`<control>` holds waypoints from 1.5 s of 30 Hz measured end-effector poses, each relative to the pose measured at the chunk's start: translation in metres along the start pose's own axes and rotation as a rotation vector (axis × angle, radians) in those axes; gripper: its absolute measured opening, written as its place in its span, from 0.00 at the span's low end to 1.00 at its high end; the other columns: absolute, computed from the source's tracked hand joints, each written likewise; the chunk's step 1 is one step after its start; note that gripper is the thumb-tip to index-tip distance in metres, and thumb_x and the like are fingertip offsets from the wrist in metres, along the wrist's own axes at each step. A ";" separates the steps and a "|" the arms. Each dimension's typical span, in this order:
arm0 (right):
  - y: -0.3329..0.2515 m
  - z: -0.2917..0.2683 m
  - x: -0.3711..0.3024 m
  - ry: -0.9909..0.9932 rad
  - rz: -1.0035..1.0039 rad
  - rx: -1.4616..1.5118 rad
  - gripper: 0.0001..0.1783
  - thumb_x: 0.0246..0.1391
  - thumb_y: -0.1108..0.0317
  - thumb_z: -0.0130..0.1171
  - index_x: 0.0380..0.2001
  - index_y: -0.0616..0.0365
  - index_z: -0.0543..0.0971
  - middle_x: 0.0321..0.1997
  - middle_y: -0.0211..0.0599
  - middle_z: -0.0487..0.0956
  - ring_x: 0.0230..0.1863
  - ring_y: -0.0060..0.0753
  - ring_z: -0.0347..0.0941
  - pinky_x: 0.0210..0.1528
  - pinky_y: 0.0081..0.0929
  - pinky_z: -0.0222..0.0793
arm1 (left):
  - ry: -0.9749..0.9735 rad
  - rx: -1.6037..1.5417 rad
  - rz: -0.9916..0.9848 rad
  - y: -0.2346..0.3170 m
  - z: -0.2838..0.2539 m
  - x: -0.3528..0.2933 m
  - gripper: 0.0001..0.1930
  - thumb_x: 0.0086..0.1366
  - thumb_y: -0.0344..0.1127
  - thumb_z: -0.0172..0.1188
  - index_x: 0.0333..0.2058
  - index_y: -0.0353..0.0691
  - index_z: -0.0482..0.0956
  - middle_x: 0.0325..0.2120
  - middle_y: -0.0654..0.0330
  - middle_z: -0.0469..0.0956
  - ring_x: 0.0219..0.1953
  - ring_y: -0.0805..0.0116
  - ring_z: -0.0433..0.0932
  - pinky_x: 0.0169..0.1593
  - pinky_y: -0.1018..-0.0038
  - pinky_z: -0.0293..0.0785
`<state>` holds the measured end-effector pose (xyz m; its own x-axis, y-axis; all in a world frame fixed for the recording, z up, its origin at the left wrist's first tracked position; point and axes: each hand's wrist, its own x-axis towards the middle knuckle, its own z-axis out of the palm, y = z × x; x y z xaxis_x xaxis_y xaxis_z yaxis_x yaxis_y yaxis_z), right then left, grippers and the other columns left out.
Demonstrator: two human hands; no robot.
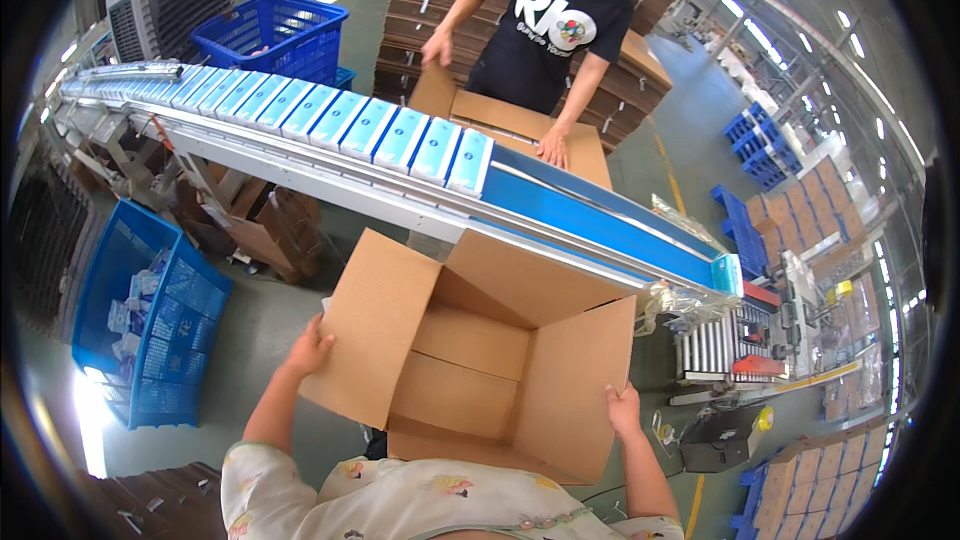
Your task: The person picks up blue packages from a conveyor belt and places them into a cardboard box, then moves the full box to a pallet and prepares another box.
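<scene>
An open cardboard box (465, 380) with nothing in it is held against my front, its flaps spread and its inside facing up. My left hand (311, 346) grips the outer edge of its left flap, thumb on top. On the other side my right hand (622, 408) pinches the edge of the right flap. Just beyond the box, a row of blue-and-white packs (366, 130) stands side by side on a conveyor with a blue belt (560, 212). A single pack (727, 274) sits at the belt's right end.
Across the conveyor, a person in a black T-shirt (555, 20) handles another cardboard box (500, 116). Blue crates (150, 325) (275, 35) stand at the left and behind the belt. A roller conveyor (708, 342) is at the right, with stacked cartons (815, 205) beyond.
</scene>
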<state>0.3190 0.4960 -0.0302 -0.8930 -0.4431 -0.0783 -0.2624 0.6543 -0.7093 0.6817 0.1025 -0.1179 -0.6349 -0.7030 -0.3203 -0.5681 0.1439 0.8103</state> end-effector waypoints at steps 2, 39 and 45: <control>0.003 0.009 -0.005 0.013 -0.026 -0.160 0.14 0.50 0.68 0.49 0.37 0.67 0.70 0.33 0.56 0.76 0.37 0.55 0.72 0.39 0.39 0.67 | 0.151 0.768 -0.102 -0.059 0.048 0.047 0.41 0.59 0.55 0.49 0.58 0.27 0.46 0.58 0.44 0.53 0.61 0.52 0.52 0.59 0.61 0.52; -0.097 -0.016 0.151 0.364 -0.376 -0.251 0.16 0.48 0.74 0.50 0.43 0.60 0.72 0.44 0.41 0.72 0.46 0.35 0.67 0.47 0.26 0.62 | 0.337 0.590 0.066 0.251 -0.059 0.261 0.30 0.55 0.52 0.53 0.43 0.29 0.64 0.40 0.40 0.71 0.42 0.50 0.73 0.42 0.63 0.70; -0.167 0.072 0.260 -0.186 -0.251 0.019 0.47 0.43 0.54 0.60 0.59 0.66 0.49 0.51 0.55 0.68 0.52 0.42 0.66 0.50 0.31 0.62 | 0.048 0.380 0.190 0.262 -0.032 0.281 0.52 0.46 0.65 0.57 0.55 0.24 0.50 0.44 0.33 0.67 0.47 0.47 0.71 0.48 0.66 0.68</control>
<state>0.1572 0.2276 0.0174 -0.7185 -0.6951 -0.0242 -0.4581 0.4991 -0.7356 0.3711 -0.0797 0.0206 -0.7267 -0.6699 -0.1522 -0.6017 0.5139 0.6114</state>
